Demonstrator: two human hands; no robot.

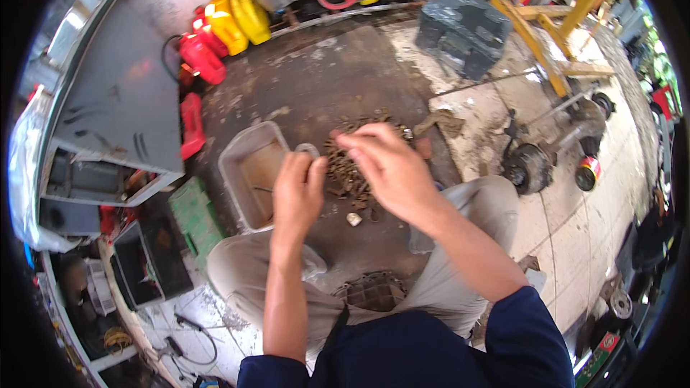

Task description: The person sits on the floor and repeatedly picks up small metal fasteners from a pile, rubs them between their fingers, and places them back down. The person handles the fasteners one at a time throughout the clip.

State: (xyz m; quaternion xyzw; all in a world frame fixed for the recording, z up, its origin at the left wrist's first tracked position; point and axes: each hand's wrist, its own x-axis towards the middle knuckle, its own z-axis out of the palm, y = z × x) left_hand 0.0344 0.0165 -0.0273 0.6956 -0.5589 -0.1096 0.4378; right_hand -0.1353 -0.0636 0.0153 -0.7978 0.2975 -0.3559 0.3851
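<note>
My left hand (299,185) is closed, its fingers bent over beside a plastic tub. At its fingertips shows the rim of a small round grey piece (308,149). To the right, my right hand (394,169) hovers over a pile of rusty small metal parts (349,176), its fingers drawn together and pointing left. Something small and reddish-brown appears at those fingertips, too blurred to name. The grey rectangular tub (228,165) stands left of the pile; a little lies on its brown-stained bottom. A small whitish lump (353,220) rests just in front of the pile.
Red and yellow jugs (228,25) line the wall. A grey metal cabinet (118,93) and a green case (198,219) stand left. A dark toolbox (463,29), a yellow stand (532,43), a greasy axle-like part (532,165) and a spray can (588,172) occupy the right.
</note>
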